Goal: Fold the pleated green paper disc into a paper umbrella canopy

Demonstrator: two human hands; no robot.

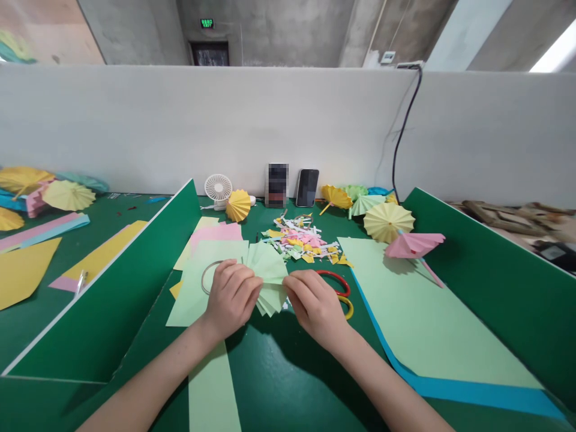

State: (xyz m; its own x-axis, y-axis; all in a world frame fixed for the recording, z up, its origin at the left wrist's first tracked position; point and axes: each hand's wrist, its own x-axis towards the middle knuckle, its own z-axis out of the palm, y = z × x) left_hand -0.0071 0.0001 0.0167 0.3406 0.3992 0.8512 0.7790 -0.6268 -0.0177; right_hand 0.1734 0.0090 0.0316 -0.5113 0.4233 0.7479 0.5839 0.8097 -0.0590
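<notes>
A pale green pleated paper fan (263, 261) is spread between both hands, above the green table. My left hand (233, 295) pinches its left side near the middle fold. On the opposite side, the fingertips of my right hand (315, 307) are closed on the end of the same fold. Just beyond my right hand are the red and yellow handles of scissors (335, 277); the blades are hidden. A thin ring (204, 277) lies partly behind my left hand on light green paper sheets (189, 300). A green paper strip (213, 390) runs beneath my left forearm.
Paper scraps (301, 240) are heaped beyond the fan. Small paper umbrellas (389, 222) stand at the back right, near large green sheets (432, 312) over blue ones. A white fan (218, 189) and two phones (308, 187) stand at the back. Green dividers (486, 258) flank the workspace.
</notes>
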